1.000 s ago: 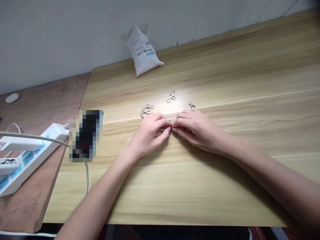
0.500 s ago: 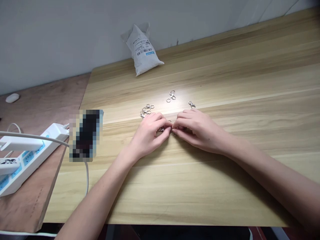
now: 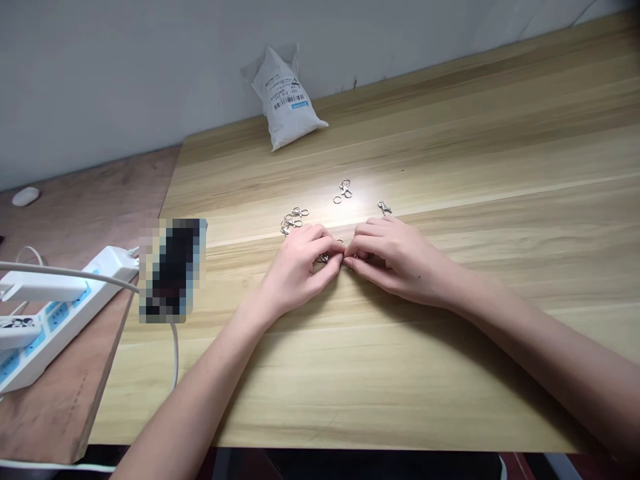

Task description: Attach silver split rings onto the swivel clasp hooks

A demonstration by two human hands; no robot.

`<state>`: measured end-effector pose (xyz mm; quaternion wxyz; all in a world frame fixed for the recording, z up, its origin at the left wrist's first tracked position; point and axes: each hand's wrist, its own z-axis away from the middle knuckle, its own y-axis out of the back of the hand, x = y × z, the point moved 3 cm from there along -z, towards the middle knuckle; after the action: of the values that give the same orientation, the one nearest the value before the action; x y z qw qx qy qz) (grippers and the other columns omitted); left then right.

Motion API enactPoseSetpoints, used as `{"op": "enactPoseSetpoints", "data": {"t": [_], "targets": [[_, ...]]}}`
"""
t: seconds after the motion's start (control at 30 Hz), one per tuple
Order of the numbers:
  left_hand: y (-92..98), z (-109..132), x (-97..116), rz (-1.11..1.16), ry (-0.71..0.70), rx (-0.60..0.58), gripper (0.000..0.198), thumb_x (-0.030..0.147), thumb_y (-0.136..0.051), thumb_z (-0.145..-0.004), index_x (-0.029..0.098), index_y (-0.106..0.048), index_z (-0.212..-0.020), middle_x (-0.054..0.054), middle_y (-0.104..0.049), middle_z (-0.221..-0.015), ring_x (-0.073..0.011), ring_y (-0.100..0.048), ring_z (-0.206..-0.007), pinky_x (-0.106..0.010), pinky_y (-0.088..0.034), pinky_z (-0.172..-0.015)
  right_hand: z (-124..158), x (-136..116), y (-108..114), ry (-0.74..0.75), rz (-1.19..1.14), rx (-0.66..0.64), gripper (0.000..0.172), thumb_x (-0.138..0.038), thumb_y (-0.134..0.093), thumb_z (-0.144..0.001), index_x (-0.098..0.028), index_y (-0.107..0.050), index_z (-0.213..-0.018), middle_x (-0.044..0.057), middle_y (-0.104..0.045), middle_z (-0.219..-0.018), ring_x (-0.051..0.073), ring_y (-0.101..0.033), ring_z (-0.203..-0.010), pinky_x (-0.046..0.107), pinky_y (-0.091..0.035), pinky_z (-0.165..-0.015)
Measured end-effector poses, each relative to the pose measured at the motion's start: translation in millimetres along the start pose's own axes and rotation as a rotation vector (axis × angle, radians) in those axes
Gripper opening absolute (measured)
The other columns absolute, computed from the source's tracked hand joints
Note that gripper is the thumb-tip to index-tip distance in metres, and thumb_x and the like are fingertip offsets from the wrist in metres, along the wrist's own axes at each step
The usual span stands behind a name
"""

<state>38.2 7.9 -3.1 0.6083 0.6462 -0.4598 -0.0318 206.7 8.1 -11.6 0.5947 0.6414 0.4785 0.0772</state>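
Observation:
My left hand (image 3: 300, 263) and my right hand (image 3: 395, 257) rest on the light wooden table (image 3: 400, 373), fingertips meeting in the middle. Both are pinched on small silver metal parts; a key ring (image 3: 324, 258) shows under the left fingers. What the right fingers hold is mostly hidden. Just beyond the left hand lies a small heap of silver clasps and rings (image 3: 293, 220). Farther back sit another clasp with a ring (image 3: 343, 191) and a single clasp (image 3: 383, 207) near the right knuckles.
A white plastic bag with a barcode label (image 3: 285, 100) leans on the wall at the back. Left of the table stand a blurred dark object (image 3: 171, 270), a white power strip (image 3: 55, 307) with cables, and a white mouse (image 3: 25, 195).

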Motion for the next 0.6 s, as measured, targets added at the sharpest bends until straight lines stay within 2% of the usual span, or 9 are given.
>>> {"op": "enactPoseSetpoints", "data": {"t": [0.6], "targets": [[-0.8,0.1,-0.8,0.0,0.019,-0.021,0.012,0.016,-0.052,-0.091,0.018,-0.064,-0.089,-0.003,-0.059,-0.084,-0.0165,-0.054,-0.083,-0.03,-0.042,-0.076,-0.7,-0.6,0.2,0.004,-0.001,0.0,0.022,-0.025,-0.046,-0.096,-0.016,-0.062,-0.083,0.005,-0.059,-0.077,0.017,-0.051,-0.074,0.031,-0.033,-0.071]]}}
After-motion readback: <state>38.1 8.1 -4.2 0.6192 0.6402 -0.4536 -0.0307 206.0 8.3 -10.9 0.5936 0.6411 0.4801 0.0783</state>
